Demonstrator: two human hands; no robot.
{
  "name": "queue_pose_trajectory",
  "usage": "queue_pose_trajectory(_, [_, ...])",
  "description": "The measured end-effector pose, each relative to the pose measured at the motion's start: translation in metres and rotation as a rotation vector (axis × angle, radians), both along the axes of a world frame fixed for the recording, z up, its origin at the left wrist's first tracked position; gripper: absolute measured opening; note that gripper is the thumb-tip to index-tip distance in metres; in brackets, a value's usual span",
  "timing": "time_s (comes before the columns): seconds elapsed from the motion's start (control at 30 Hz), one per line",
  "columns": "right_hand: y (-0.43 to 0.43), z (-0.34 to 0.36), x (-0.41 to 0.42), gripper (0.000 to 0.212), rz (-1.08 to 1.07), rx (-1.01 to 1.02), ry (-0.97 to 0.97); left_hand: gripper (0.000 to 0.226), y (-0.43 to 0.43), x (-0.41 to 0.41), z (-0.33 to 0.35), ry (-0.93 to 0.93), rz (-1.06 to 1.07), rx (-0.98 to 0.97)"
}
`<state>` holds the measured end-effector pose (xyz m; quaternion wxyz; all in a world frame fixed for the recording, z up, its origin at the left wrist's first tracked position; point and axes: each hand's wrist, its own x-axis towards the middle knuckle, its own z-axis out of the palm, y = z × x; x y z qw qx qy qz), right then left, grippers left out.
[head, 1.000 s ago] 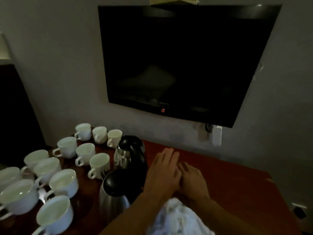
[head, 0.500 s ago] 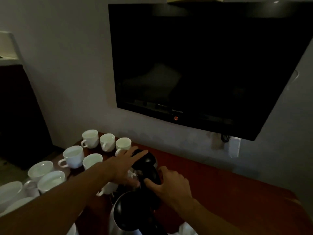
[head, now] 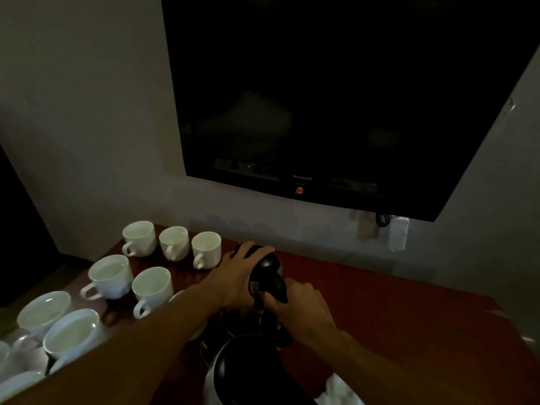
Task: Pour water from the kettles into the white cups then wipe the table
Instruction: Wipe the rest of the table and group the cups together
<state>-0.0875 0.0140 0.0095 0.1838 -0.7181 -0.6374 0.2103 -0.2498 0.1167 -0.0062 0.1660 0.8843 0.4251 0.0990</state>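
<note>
Two steel kettles with black lids stand on the red-brown table (head: 394, 311). My left hand (head: 236, 276) rests over the lid of the far kettle (head: 268, 267), fingers curved round its top. My right hand (head: 298, 305) grips that kettle's black handle. The near kettle (head: 245, 372) stands below them, untouched. Several white cups (head: 109, 276) stand in rows on the left, some partly hidden by my left forearm. A white cloth (head: 339, 390) lies at the bottom edge, right of the near kettle.
A dark wall-mounted television (head: 336, 97) hangs just above the table's back edge. A white plug box (head: 397, 232) sits on the wall below it. Bare table stretches to the right. A dark doorway or cabinet lies at the far left.
Both hands left the cloth and went to the far kettle. The left hand settled over its lid, and the right closed round its handle. The view moved forward and left.
</note>
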Motion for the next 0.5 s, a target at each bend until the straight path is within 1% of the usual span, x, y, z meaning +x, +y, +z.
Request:
queue_pose_trajectory(0.23, [-0.002, 0.011, 0.043, 0.036, -0.022, -0.001, 0.045, 0.114, 0.006, 0.047, 0.024, 0.031, -0.06, -0.004])
queue_pose_trajectory(0.37, [-0.008, 0.025, 0.097, 0.035, -0.098, 0.02, 0.047, 0.108, 0.009, 0.11, 0.039, 0.018, -0.124, 0.018])
queue_pose_trajectory(0.5, [-0.024, 0.037, 0.169, 0.034, -0.205, 0.047, 0.063, 0.106, 0.005, 0.194, 0.048, -0.048, -0.196, 0.056])
